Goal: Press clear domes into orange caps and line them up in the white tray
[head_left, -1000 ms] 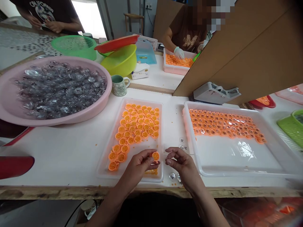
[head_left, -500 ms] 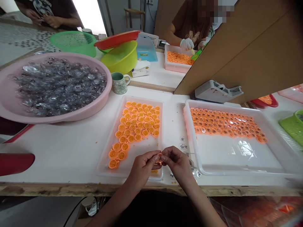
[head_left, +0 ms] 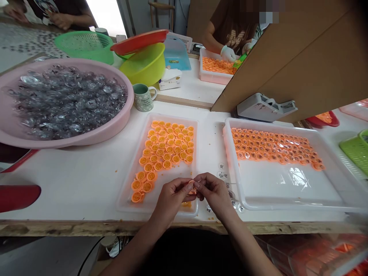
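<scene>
Over the near right corner of the left tray (head_left: pixel 169 182), my left hand (head_left: pixel 171 196) pinches a small round orange cup (head_left: pixel 191 188). My right hand (head_left: pixel 214 194) is closed on the same cup from the other side, thumb pressed at its top. Fingers hide most of the cup. In that tray stand several orange cups (head_left: pixel 166 156) with yellow-orange bits inside. Small clear printed discs (head_left: pixel 222 175) lie on the table just right of my hands. The right tray (head_left: pixel 270 184) holds rows of orange cups (head_left: pixel 258 147) topped with shiny printed discs.
A pink basin (head_left: pixel 128 119) heaped with clear plastic pieces (head_left: pixel 71 103) stands at left. Behind are a green mug (head_left: pixel 143 100), stacked basins (head_left: pixel 143 63), a tape dispenser (head_left: pixel 264 107) and a cardboard partition (head_left: pixel 287 65). Across the table, a gloved hand (head_left: pixel 228 53) works over another tray.
Both hands stay together on the orange cup, with fingers slightly shifted. The camera view has tilted a little. The gloved hand across the table has moved slightly.
</scene>
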Demonstrator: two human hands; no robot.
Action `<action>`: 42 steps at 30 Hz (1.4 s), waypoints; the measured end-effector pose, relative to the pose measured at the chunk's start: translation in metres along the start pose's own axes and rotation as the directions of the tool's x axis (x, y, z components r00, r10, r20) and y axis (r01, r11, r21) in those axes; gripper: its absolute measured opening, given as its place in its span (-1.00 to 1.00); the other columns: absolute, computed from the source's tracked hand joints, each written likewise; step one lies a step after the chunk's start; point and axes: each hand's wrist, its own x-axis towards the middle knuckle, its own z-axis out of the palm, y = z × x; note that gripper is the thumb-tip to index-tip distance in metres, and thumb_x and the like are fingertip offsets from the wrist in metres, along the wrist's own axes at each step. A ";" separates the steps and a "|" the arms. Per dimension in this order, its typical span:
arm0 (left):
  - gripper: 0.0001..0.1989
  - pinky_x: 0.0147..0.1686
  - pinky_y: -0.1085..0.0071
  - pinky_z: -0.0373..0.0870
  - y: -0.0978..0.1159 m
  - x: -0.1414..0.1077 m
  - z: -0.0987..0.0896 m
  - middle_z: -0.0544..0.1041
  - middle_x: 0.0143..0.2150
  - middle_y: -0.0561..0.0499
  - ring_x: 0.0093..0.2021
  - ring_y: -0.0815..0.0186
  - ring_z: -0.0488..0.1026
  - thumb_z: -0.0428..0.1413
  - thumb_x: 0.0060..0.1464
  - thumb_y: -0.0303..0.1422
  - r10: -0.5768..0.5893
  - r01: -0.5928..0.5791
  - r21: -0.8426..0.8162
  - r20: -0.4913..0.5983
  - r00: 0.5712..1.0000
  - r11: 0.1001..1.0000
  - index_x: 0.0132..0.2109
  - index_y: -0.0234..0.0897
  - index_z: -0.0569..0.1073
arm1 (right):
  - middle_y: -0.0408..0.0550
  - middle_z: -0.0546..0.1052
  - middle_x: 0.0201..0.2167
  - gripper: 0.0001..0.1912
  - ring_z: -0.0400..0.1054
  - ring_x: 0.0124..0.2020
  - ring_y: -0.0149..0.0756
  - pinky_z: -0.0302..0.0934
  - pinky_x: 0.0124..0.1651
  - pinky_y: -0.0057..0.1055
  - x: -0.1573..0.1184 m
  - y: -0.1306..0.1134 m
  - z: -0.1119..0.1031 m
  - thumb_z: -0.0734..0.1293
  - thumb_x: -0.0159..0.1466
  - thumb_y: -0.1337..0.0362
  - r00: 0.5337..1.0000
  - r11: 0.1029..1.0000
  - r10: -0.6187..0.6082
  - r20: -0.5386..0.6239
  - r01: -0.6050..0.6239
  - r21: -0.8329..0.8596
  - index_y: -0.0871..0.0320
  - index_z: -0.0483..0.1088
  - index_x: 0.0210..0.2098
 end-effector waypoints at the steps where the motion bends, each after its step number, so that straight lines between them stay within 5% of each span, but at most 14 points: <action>1: -0.74 -0.09 0.14 0.55 0.000 0.001 -0.002 0.61 -0.26 -0.10 -0.21 0.13 0.59 0.23 0.07 -0.25 -0.021 0.022 -0.017 0.014 1.000 1.000 -0.21 -0.39 0.57 | -0.22 0.39 -0.64 -0.77 0.21 -0.62 -0.46 0.14 -0.53 -0.49 0.000 0.000 0.000 0.44 0.14 0.12 1.000 1.000 0.007 0.022 -0.007 0.005 0.17 0.45 -0.37; 5: -0.84 -0.11 0.15 0.53 0.001 0.004 -0.007 0.58 -0.31 -0.06 -0.21 0.15 0.57 0.25 0.03 -0.33 -0.076 0.079 -0.071 0.045 0.996 0.994 -0.28 -0.36 0.52 | -0.18 0.42 -0.58 -0.77 0.25 -0.56 -0.43 0.18 -0.50 -0.47 0.001 0.002 -0.001 0.41 0.16 0.12 0.998 1.000 0.015 0.057 -0.014 -0.007 0.18 0.46 -0.37; 11: -0.73 0.03 0.27 0.39 0.003 0.003 -0.009 0.56 -0.18 -0.03 -0.08 0.24 0.48 0.23 0.05 -0.39 0.021 -0.005 -0.270 0.058 0.998 0.963 -0.06 -0.27 0.51 | -0.20 0.42 -0.50 -0.71 0.29 -0.51 -0.42 0.23 -0.47 -0.47 -0.010 0.004 0.005 0.44 0.16 0.14 0.996 0.988 -0.079 -0.042 0.073 -0.139 0.13 0.36 -0.22; 14: -0.73 0.01 0.28 0.38 0.005 0.001 -0.009 0.54 -0.16 -0.04 -0.07 0.23 0.46 0.24 0.04 -0.40 0.041 -0.019 -0.236 0.090 0.995 0.972 -0.06 -0.28 0.51 | -0.20 0.44 -0.51 -0.80 0.35 -0.49 -0.39 0.29 -0.42 -0.45 -0.016 0.001 0.006 0.42 0.20 0.17 0.988 0.979 -0.140 -0.064 0.129 -0.160 0.12 0.36 -0.30; 19: -0.83 -0.14 0.40 0.39 0.006 -0.002 -0.013 0.49 -0.27 0.05 -0.20 0.33 0.42 0.27 0.01 -0.46 0.150 -0.132 -0.158 0.106 0.983 0.979 -0.21 -0.26 0.50 | -0.17 0.53 -0.41 -0.98 0.43 -0.39 -0.38 0.33 -0.29 -0.44 -0.025 -0.008 0.005 0.36 0.27 0.32 0.913 0.865 -0.405 -0.039 0.370 -0.338 0.09 0.43 -0.28; 26: -0.74 -0.11 0.40 0.38 -0.004 -0.002 -0.012 0.53 -0.25 0.03 -0.18 0.34 0.44 0.27 0.04 -0.43 0.148 -0.061 -0.391 0.195 0.970 0.918 -0.08 -0.21 0.50 | -0.21 0.47 -0.39 -0.83 0.39 -0.37 -0.44 0.30 -0.28 -0.49 -0.036 -0.005 0.016 0.37 0.25 0.45 0.827 0.759 -0.561 -0.040 0.494 -0.424 0.07 0.38 -0.24; 37: -0.77 -0.01 0.40 0.47 0.001 -0.003 -0.010 0.59 -0.06 -0.04 0.00 0.28 0.50 0.18 0.09 -0.59 0.352 -0.331 -0.137 0.179 0.919 0.934 -0.13 -0.25 0.51 | -0.15 0.47 -0.35 -0.73 0.38 -0.30 -0.40 0.27 -0.24 -0.46 -0.036 -0.003 0.015 0.30 0.24 0.59 0.737 0.665 -0.674 -0.046 0.578 -0.473 0.10 0.39 -0.21; 42: -0.72 -0.10 0.52 0.50 0.003 -0.007 -0.009 0.61 -0.08 0.04 -0.10 0.36 0.55 0.20 0.04 -0.62 0.381 -0.378 -0.049 0.142 0.914 0.924 -0.13 -0.20 0.54 | -0.11 0.45 -0.30 -0.72 0.36 -0.25 -0.36 0.27 -0.20 -0.42 -0.033 -0.001 0.011 0.26 0.25 0.60 0.727 0.640 -0.686 0.003 0.606 -0.472 0.11 0.36 -0.18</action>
